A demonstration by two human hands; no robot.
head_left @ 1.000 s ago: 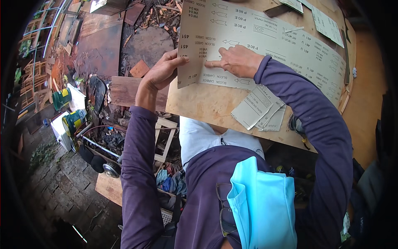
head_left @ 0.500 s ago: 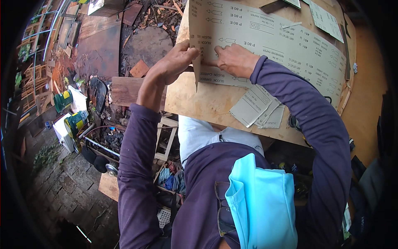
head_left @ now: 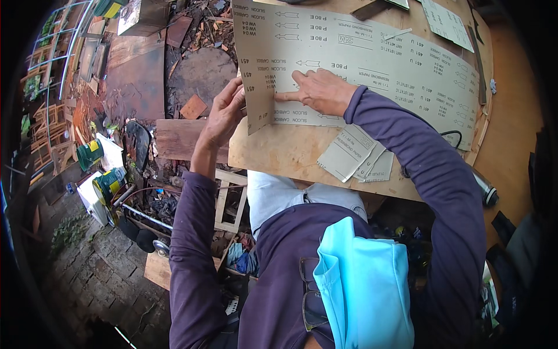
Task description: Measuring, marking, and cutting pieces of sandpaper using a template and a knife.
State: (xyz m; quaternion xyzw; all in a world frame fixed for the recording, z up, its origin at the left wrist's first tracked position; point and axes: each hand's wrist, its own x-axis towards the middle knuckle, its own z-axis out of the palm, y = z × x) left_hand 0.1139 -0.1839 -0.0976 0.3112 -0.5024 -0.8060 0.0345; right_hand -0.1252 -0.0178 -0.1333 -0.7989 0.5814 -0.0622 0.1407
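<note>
A large grey sheet of sandpaper (head_left: pixel 378 64) lies with its printed back up on the wooden tabletop (head_left: pixel 273 145). Its left end stands bent up as a flap, with a crease beside it. My left hand (head_left: pixel 225 113) pinches the outer edge of that flap past the table's left side, the thumb partly hidden. Pressed on the sheet is my right hand (head_left: pixel 322 92), its index finger stretched to the crease and other fingers partly curled. Smaller cut sandpaper pieces (head_left: pixel 347 152) overlap near the front edge.
Another printed sheet (head_left: pixel 444 26) and a dark strip (head_left: pixel 481 70) lie at the far right. A black cable (head_left: pixel 453 134) curls by my right forearm. Green tins (head_left: pixel 90 154) and wood scraps (head_left: pixel 183 139) fill the ground at left. A wooden frame (head_left: pixel 220 203) stands below the table.
My left hand has moved left and slightly down, bending the flap further outward. The right index finger has extended left to the crease, and the view has shifted slightly.
</note>
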